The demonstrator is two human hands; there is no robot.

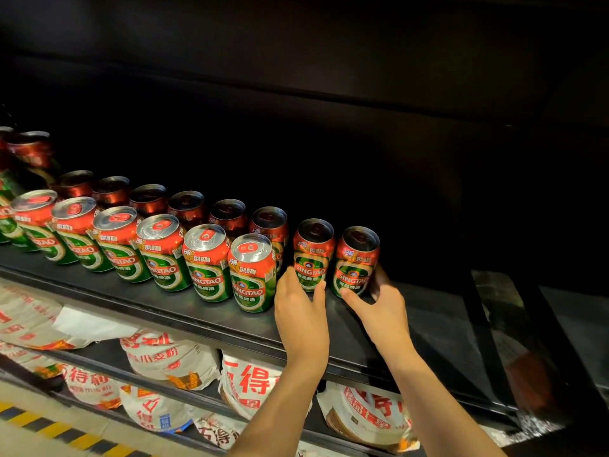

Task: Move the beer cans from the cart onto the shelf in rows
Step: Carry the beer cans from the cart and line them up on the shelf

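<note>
Red-and-green beer cans stand upright in two rows on a dark shelf [428, 328]; the front row ends at a can [252, 273]. My left hand [301, 311] grips the base of a back-row can [312, 255]. My right hand [384, 305] grips the can [356, 262] at the right end of the back row, thumb in front and fingers behind it. Both held cans stand on the shelf. The cart is out of view.
The shelf runs bare and dark to the right of the cans. Below it, a lower shelf [99, 349] holds white bags with red print [171, 361]. A yellow-and-black floor stripe [49, 427] shows at bottom left. More cans are stacked at far left [31, 150].
</note>
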